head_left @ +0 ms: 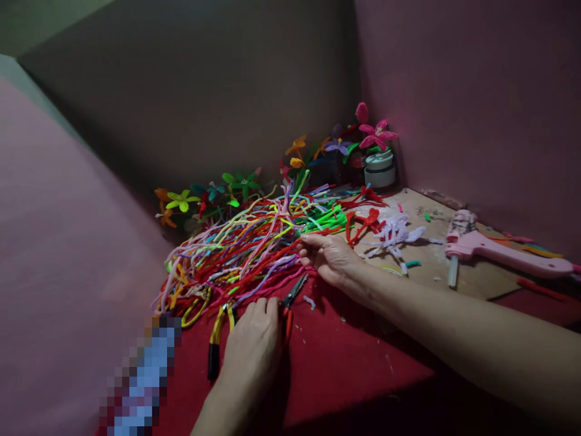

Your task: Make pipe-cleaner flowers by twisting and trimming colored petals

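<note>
A large heap of multicoloured pipe cleaners (236, 248) spreads across the red cloth. At its right edge my right hand (333, 257) is closed, thumb and forefinger pinching at a pipe cleaner; which strand it is, I cannot make out. Lower down, my left hand (256, 330) is closed around a pair of scissors (295, 292), whose dark blades point up and right toward the heap. Part of their red handle shows beside the hand; the thumb is hidden. Just left of this hand lie pliers (215, 345) with yellow and black handles.
A pink glue gun (503, 251) lies on a board (476, 281) at right. White twisted pipe cleaners (394, 235) and red ones (367, 224) lie near it. Pipe-cleaner flowers (376, 134) stand along the back, by a pale round container (380, 169). Walls enclose the corner.
</note>
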The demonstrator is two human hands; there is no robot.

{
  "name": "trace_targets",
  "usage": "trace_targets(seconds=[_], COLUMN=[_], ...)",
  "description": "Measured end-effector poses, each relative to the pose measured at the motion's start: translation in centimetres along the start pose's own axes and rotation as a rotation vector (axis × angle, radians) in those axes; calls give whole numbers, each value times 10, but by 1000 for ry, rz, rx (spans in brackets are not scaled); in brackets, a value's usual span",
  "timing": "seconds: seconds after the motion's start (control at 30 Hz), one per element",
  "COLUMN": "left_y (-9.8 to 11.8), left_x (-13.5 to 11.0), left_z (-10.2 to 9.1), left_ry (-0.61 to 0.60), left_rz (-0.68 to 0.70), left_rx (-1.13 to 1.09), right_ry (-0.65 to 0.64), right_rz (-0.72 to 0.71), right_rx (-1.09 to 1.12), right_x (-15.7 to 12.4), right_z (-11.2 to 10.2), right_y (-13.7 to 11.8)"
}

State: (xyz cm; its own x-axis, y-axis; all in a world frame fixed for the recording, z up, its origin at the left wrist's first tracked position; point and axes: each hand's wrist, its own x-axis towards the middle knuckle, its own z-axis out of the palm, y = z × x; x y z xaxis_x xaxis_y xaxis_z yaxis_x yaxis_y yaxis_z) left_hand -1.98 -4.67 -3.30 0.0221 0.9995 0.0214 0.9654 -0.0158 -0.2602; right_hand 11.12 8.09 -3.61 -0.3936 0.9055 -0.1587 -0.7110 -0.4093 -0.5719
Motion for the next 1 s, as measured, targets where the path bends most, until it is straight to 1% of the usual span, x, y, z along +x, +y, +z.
trace_targets(seconds=[0.07,0.17,0.23,0.3,0.37,0.43,0.5,0.53,0.6,0.63,0.7,0.77,0.83,0.9,0.93,0.97,1.0], left_y=[-4,-11,-17,-22,-28,-33,-39,-42,-45,-46,-43,-37,-29,-21,-17,-14,-11], left_x=[3,8,11,13,14,12,6,2,-8,-14,-24,-30,-32,-27,-24,-19,-15], left_z=[-1,-1,3,9,14,14,10,6,-2,-5,-11,-16,-20,-25,-27,-29,-30], left_ry=[-81,-170,-184,-153,-146,-146,-130,-122,-132,-150,-138,-71,68,235,298,344,347], left_rz=[-10,-2,-1,-17,-32,-45,-36,-1,22,21,-8,-23,-1,41,46,15,-28], left_rx=[7,-20,-44,-83,-191,-354,-527,-601,-731,-782,-843,-834,-749,-562,-462,-365,-268], right_ry=[-19,-49,-76,-100,-113,-125,-133,-134,-135,-139,-152,-168,-186,-215,-231,-245,-258], right_rz=[6,-10,-18,-16,-19,-39,-69,-78,-80,-79,-85,-99,-109,-120,-125,-131,-135], right_rx=[10,17,23,30,29,15,-9,-21,-42,-49,-59,-71,-91,-114,-127,-140,-154], right_x=[-2,-3,-2,-1,0,1,1,2,2,2,2,1,-1,-3,-4,-5,-6], right_z=[0,0,0,1,0,0,-1,-1,-1,-2,-1,-1,0,1,2,2,3], right_y=[0,-3,-5,-7,-8,-10,-12,-14,-15,-15,-14,-11,-8,-6,-5,-4,-3])
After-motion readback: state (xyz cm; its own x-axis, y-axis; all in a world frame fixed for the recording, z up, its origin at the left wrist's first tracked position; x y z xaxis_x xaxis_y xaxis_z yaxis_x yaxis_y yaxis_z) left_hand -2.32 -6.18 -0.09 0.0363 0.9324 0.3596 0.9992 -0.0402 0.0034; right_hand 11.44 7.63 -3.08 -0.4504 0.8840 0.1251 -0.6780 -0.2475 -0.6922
